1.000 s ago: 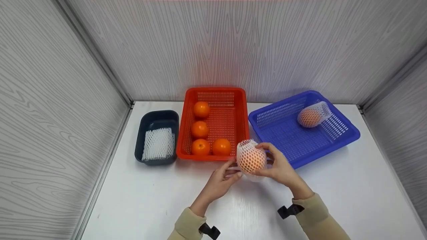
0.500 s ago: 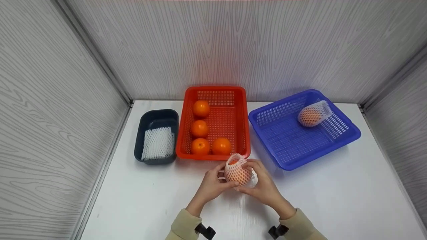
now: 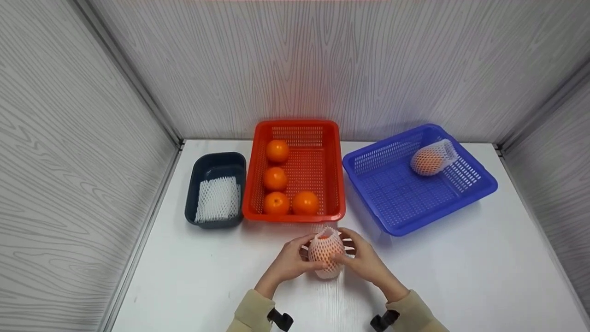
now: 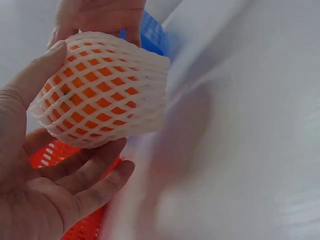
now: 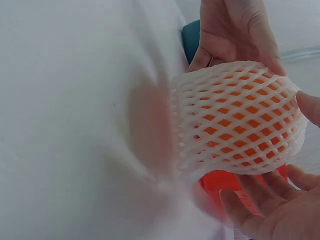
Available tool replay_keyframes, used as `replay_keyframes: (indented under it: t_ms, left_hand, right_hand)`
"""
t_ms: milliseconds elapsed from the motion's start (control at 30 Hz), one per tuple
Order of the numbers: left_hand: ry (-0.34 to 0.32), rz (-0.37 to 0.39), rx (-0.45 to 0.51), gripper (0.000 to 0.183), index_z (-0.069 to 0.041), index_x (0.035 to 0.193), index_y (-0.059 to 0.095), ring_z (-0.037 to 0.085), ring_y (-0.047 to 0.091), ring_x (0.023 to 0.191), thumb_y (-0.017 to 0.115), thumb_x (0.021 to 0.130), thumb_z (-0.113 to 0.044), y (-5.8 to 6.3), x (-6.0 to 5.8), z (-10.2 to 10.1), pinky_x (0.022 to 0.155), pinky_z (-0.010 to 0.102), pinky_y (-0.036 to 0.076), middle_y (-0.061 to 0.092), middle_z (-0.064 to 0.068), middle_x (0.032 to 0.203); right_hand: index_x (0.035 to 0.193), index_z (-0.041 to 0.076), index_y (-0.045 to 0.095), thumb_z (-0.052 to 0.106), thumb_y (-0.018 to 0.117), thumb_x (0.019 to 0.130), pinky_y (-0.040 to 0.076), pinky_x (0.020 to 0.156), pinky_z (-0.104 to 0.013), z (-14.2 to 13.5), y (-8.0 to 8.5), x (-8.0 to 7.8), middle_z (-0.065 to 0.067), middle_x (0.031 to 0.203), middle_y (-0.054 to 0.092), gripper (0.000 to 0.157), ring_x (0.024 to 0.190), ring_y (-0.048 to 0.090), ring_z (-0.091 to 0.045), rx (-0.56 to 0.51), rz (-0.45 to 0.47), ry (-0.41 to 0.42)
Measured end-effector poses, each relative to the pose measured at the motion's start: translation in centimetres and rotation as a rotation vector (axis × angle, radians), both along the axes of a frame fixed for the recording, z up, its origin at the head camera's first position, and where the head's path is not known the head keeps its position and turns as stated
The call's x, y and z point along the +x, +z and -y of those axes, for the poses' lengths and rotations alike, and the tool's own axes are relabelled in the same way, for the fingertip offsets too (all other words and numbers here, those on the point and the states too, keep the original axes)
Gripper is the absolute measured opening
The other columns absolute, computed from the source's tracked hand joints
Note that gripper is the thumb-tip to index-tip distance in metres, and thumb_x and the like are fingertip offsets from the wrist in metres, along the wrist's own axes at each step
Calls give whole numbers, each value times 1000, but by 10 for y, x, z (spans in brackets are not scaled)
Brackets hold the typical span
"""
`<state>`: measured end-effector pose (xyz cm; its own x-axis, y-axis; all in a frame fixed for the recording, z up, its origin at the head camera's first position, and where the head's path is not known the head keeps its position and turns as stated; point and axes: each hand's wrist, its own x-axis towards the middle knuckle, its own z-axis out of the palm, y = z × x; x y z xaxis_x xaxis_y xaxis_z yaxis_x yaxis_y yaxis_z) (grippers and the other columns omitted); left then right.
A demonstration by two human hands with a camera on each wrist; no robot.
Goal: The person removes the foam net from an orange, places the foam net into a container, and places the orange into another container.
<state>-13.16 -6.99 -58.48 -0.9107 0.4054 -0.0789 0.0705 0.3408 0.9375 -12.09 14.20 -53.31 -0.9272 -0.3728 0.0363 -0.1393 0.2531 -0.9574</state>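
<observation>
An orange in a white foam net sleeve is held upright between both hands, in front of the red basket. My left hand grips its left side, thumb on the near face. From the right, my right hand grips it, its thumb also on the near face. The sleeve's open end faces up in the head view, showing a bit of orange inside. In the left wrist view the net extends beyond the fruit at one end. The right wrist view shows the net stretched snugly round the fruit.
Several bare oranges lie in the red basket. On its left, a dark tray holds white foam nets. To the right, a blue basket contains another netted orange. Wood-patterned panels enclose the white table.
The netted orange has moved from beside the red basket's front right corner toward the person and slightly left. The left hand, earlier at its lower left, now grips it together with the right.
</observation>
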Motion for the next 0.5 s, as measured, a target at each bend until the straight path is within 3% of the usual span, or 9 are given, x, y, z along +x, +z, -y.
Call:
replay_keyframes:
  t_ms: [167, 500]
  left_hand:
    - [-25, -19, -61, 74, -22, 131, 47, 15, 56, 86, 77, 67, -43, -5, 0, 0, 74, 28, 49, 53, -4, 115]
    - [-68, -86, -140, 74, -25, 130, 51, 12, 50, 95, 78, 64, -46, -11, 0, 3, 84, 32, 44, 51, -6, 107]
  right_hand:
    - [117, -9, 55, 8, 71, 78, 47, 82, -42, -1, -5, -2, -21, 107, 51, 44, 99, 55, -35, 15, 36, 20]
    - [87, -6, 70, 5, 71, 76, 51, 72, -35, 2, -12, 0, -20, 90, 57, 16, 88, 55, -33, 70, -11, -48]
